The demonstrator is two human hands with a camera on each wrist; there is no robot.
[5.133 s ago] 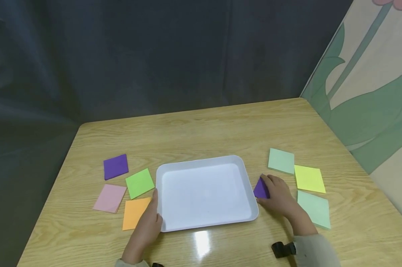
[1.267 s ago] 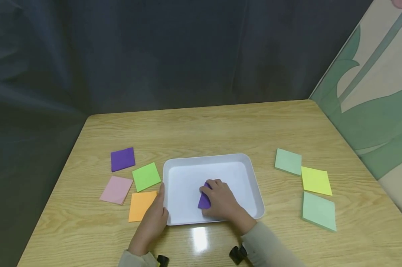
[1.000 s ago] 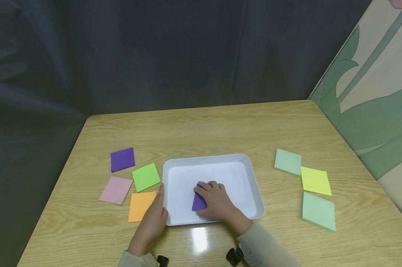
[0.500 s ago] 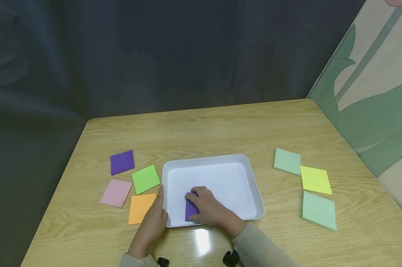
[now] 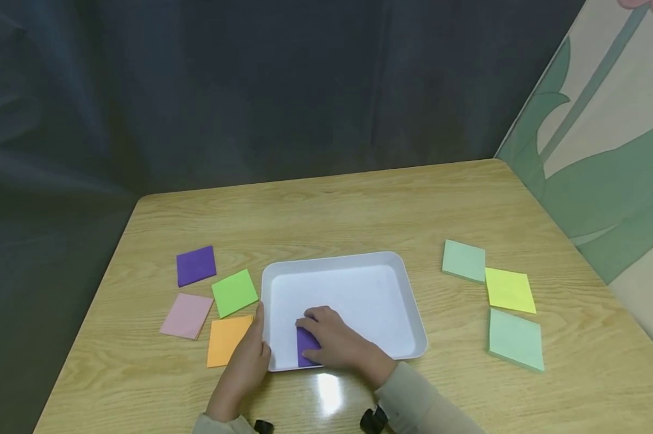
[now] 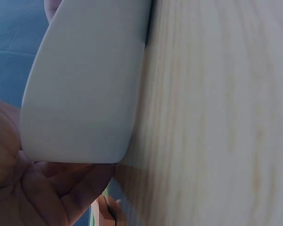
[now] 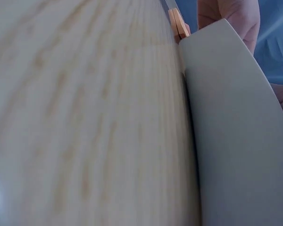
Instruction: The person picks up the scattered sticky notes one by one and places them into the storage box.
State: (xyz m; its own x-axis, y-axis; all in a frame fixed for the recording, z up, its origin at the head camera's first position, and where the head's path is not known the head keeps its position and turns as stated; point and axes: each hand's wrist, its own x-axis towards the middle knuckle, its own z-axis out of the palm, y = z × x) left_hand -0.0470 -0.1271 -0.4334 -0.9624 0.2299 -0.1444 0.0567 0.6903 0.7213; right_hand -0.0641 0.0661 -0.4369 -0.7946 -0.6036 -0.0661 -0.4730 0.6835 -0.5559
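Observation:
A white tray (image 5: pixel 359 301) lies on the wooden table. Inside its near left corner is a purple sticky note pad (image 5: pixel 306 346), partly covered by my right hand (image 5: pixel 331 340), whose thumb and fingers grip it by opposite edges. My left hand (image 5: pixel 245 361) rests along the tray's left side, its fingers extended. In the left wrist view, the fingers (image 6: pixel 80 193) run along the tray's end wall (image 6: pixel 80 94). The right wrist view shows mostly the tray's outer side (image 7: pixel 236 122); the pad is hidden there.
Left of the tray lie another purple pad (image 5: pixel 196 266), a pink pad (image 5: pixel 187 316), a green pad (image 5: pixel 235 293) and an orange pad (image 5: pixel 227 340). To its right are a mint pad (image 5: pixel 463 260), a yellow pad (image 5: pixel 510 290) and a second mint pad (image 5: pixel 515 339). A dark curtain (image 5: pixel 261 96) hangs behind.
My right hand has carried the purple pad from right of the tray into it, then left and nearer to the near left corner, where it now lies flatter. My left hand stays at the tray's side.

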